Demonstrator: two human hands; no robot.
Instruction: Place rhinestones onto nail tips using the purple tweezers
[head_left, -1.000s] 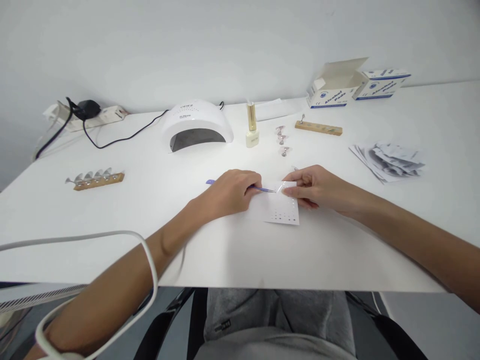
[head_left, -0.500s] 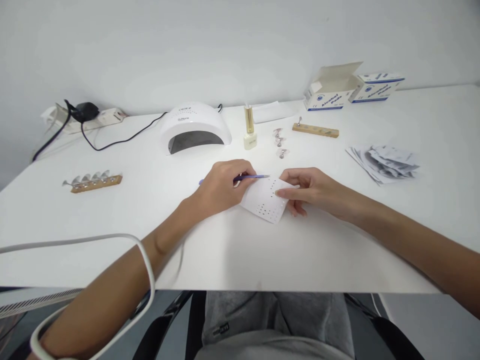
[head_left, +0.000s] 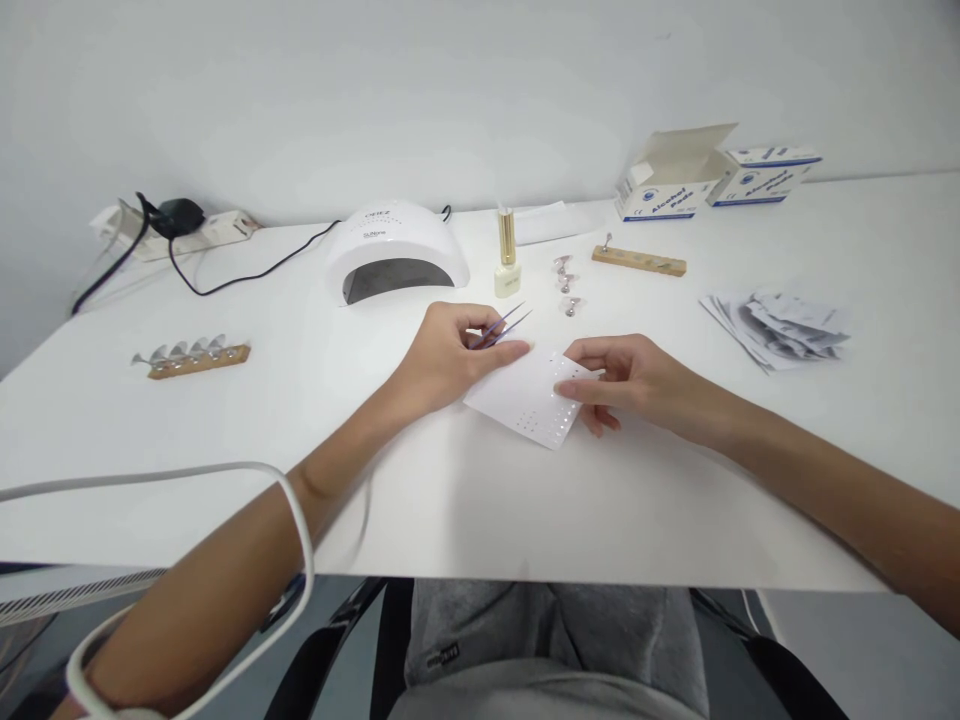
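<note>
My left hand (head_left: 450, 358) is closed around thin purple tweezers (head_left: 504, 325), whose tips point up and to the right, away from the sheet. A small white sheet dotted with tiny gems (head_left: 529, 397) lies flat on the white table (head_left: 480, 500) between my hands. My right hand (head_left: 626, 378) pinches the sheet's right edge with thumb and forefinger. Just beyond the tweezer tips stand a small gold-capped polish bottle (head_left: 507, 258) and a few clear nail tips on small stands (head_left: 566, 285).
A white nail lamp (head_left: 396, 250) sits at the back, its black cable running to a power strip (head_left: 176, 225) on the left. Wooden holders (head_left: 196, 357) (head_left: 637, 260), alcohol pad boxes (head_left: 675, 175) and a pile of opened wrappers (head_left: 780, 322) lie around. A white cable (head_left: 225, 480) loops over my left forearm.
My left hand lifted the tweezers off the sheet and swung their tips up and away. The sheet was turned and slid slightly left under my right fingers.
</note>
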